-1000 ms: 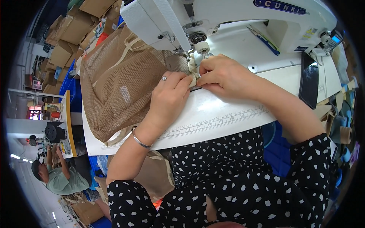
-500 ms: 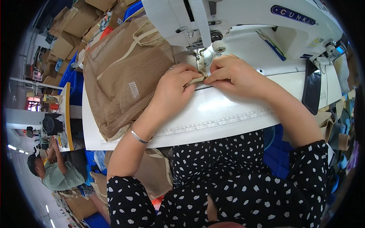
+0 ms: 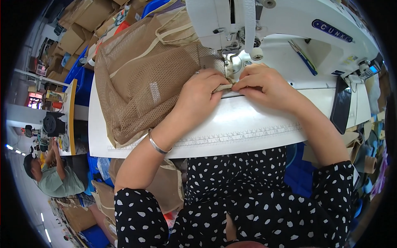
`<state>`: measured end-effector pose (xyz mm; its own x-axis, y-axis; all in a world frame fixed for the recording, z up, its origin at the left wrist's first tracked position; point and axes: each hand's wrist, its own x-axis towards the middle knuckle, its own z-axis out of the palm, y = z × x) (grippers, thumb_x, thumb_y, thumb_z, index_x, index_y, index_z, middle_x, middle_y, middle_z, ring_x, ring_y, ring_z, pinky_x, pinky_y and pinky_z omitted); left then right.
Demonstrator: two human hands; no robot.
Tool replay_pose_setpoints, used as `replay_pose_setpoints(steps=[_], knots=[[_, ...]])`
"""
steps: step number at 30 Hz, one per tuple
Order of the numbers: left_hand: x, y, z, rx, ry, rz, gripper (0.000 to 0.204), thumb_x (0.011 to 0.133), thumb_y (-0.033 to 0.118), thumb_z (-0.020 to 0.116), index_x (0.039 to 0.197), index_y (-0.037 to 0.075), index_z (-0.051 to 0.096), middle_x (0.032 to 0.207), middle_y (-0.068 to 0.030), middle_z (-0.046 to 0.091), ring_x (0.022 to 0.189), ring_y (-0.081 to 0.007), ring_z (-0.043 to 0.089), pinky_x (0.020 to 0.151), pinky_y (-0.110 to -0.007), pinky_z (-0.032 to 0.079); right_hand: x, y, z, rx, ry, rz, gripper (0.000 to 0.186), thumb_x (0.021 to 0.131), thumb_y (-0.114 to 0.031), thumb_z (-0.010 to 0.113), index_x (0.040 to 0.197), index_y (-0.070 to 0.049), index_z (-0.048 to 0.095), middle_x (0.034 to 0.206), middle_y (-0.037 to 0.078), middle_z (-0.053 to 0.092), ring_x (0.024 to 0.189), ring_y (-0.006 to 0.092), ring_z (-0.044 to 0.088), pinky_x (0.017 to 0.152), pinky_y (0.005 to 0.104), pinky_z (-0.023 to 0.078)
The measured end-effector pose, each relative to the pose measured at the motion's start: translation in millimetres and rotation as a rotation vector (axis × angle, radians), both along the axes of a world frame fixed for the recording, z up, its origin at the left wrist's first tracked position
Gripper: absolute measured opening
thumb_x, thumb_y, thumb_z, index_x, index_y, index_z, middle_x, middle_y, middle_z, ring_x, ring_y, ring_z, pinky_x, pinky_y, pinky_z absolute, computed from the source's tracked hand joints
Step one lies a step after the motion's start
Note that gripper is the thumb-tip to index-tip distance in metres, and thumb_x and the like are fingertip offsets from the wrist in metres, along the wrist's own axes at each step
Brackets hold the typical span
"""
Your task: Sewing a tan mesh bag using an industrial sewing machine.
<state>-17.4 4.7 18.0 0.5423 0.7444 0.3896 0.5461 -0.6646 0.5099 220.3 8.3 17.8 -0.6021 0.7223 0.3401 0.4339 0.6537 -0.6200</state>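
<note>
A brown mesh bag (image 3: pixel 144 82) with cream edging lies across the left of the sewing table, its right edge reaching under the needle area of a white sewing machine (image 3: pixel 223 25). My left hand (image 3: pixel 200 93) rests at the bag's right edge, thumb and fingers closed on a narrow cream binding strip (image 3: pixel 223 87). Against the strip's right end, my right hand (image 3: pixel 269 84) pinches with thumb and forefinger. Both hands are just in front of the presser foot (image 3: pixel 230 62), fingertips nearly touching. What lies under the fingers is partly hidden.
Tweezers (image 3: pixel 303 58) lie on the machine bed. A black phone-like slab (image 3: pixel 341 105) is at the right. A printed ruler (image 3: pixel 223 138) runs along the table's front edge. Cardboard boxes (image 3: pixel 89 16) are stacked far left, and another person (image 3: pixel 58 173) works at a yellow-edged table (image 3: pixel 72 120).
The whole view has shifted a little, so the machine and bag appear farther right and higher. Both hands keep their grip on the binding strip by the presser foot.
</note>
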Motion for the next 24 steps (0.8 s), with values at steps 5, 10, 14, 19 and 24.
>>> replay_pose_setpoints(steps=[5, 10, 14, 19, 24], knots=[[1, 1, 2, -0.039, -0.013, -0.004, 0.019, 0.082, 0.002, 0.068, 0.101, 0.001, 0.073, 0.105, -0.0125, 0.070, 0.099, -0.0311, 0.068, 0.089, -0.039, 0.054, 1, 1, 2, -0.004, -0.006, 0.008, 0.013, 0.087, -0.010, 0.069, 0.096, -0.007, 0.078, 0.091, 0.008, 0.069, 0.090, 0.0280, 0.065, 0.084, 0.0400, 0.049], [0, 2, 1, -0.063, -0.014, 0.001, 0.019, 0.082, 0.002, 0.067, 0.101, 0.001, 0.073, 0.106, -0.0124, 0.070, 0.100, -0.0309, 0.067, 0.090, -0.039, 0.054, 0, 0, 0, 0.059, -0.004, -0.003, 0.012, 0.087, -0.009, 0.070, 0.096, -0.007, 0.077, 0.090, 0.007, 0.069, 0.089, 0.0273, 0.065, 0.085, 0.0400, 0.049], [0, 2, -1, -0.064, -0.017, -0.006, 0.020, 0.083, 0.002, 0.066, 0.102, 0.002, 0.071, 0.107, -0.0125, 0.069, 0.100, -0.0314, 0.067, 0.090, -0.040, 0.053, 0, -1, -3, 0.132, -0.024, -0.020, 0.014, 0.084, -0.010, 0.074, 0.098, -0.009, 0.078, 0.092, 0.007, 0.068, 0.089, 0.0271, 0.064, 0.082, 0.0382, 0.051], [4, -2, 3, -0.104, -0.041, 0.043, 0.023, 0.085, 0.000, 0.062, 0.106, 0.004, 0.070, 0.108, -0.0127, 0.067, 0.103, -0.0324, 0.065, 0.091, -0.041, 0.052, -4, -2, -5, 0.218, -0.037, -0.031, 0.010, 0.084, -0.009, 0.073, 0.094, -0.008, 0.076, 0.092, 0.006, 0.067, 0.089, 0.0263, 0.063, 0.084, 0.0384, 0.050], [2, -4, 2, -0.084, 0.011, 0.032, 0.025, 0.087, -0.003, 0.058, 0.106, 0.008, 0.071, 0.112, -0.0129, 0.066, 0.105, -0.0332, 0.064, 0.091, -0.042, 0.052, -6, -5, -10, 0.261, -0.042, -0.073, 0.009, 0.084, -0.009, 0.073, 0.093, -0.008, 0.076, 0.092, 0.006, 0.067, 0.088, 0.0258, 0.063, 0.082, 0.0379, 0.051]])
